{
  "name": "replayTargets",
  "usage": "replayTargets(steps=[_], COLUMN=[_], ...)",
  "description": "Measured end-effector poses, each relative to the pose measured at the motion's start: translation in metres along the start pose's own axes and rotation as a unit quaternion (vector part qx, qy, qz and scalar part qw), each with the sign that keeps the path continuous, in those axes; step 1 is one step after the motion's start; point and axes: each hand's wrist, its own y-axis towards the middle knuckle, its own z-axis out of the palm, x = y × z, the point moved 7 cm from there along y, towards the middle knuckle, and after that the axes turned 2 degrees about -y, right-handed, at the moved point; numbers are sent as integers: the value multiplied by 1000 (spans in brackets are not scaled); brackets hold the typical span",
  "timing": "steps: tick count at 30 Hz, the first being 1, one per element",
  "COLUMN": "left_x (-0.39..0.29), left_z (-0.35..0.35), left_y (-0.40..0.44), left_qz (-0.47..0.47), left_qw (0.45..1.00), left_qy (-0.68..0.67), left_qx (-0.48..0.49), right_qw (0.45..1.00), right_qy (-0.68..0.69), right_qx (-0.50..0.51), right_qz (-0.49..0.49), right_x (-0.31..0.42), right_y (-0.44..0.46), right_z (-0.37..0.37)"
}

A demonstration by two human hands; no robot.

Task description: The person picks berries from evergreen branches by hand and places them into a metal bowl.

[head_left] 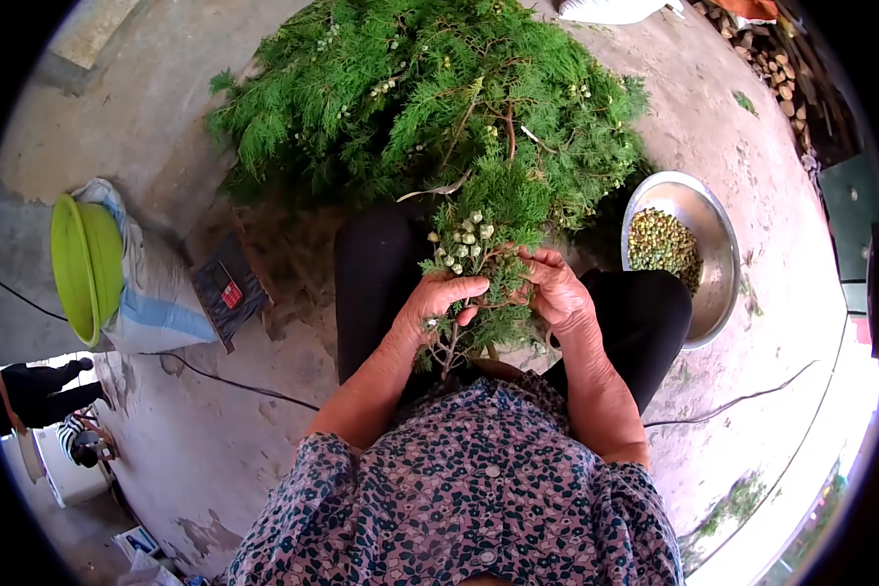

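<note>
A leafy cypress branch (506,283) lies over my lap, its bare stem pointing toward my body. Pale green cones (467,239) cluster on its left side. My left hand (444,297) is closed round the branch just below these cones, thumb across the foliage. On the other side of the same branch, my right hand (557,287) has its fingers pinched at the sprigs; whether a cone is between the fingertips is hidden. Right of my knee, a metal bowl (718,283) holds many small green and brownish cones (662,246).
A large heap of green cypress branches (430,88) covers the floor ahead. At left stand a lime-green basin (73,269), a white-and-blue sack (161,293) and a dark board (230,283). A black cable (254,389) crosses the concrete. A person (49,391) is at far left.
</note>
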Motion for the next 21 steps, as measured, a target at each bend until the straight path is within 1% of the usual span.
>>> replayTargets(steps=[1, 3, 4, 5, 6, 7, 9, 10, 12, 16, 17, 19, 21], left_x=[3, 4, 3, 1, 3, 3, 0, -1, 1, -11, -9, -11, -11], left_z=[-2, -3, -5, -7, -8, -6, -8, -10, -13, -7, -6, -7, -9], left_y=[1, 1, 4, 5, 5, 5, 4, 6, 6, -2, -3, -6, -5], left_qz=[-21, -17, 8, 34, 45, 45, 70, 82, 77, 79, 79, 117, 104], left_qw=[1000, 1000, 999, 997, 997, 997, 992, 991, 989, 983, 983, 978, 982], left_qy=[8, 19, 41, 63, 53, 53, 59, 72, 85, 115, 115, 106, 111], left_qx=[-14, -19, -25, -31, -41, -42, -82, -76, -89, -120, -120, -133, -116], right_qw=[1000, 1000, 1000, 1000, 999, 999, 994, 994, 987, 986, 982, 977, 965], right_qy=[-1, 11, 11, -7, -26, -25, -58, -58, -117, -120, -133, -148, -209], right_qx=[0, -1, -2, 20, 42, 43, 65, 65, 54, 67, 69, 74, 48], right_qz=[0, 25, 25, 3, -18, -18, -67, -67, -98, -93, -112, -133, -149], right_x=[-3, -15, -15, -12, -10, -11, -8, -8, -3, -1, 2, 6, 11], right_y=[2, 8, 8, 9, 9, 11, 13, 13, 11, 10, 10, 9, 5], right_z=[-4, -16, -15, -10, -5, -6, -5, -3, 2, 6, 6, 9, 12])
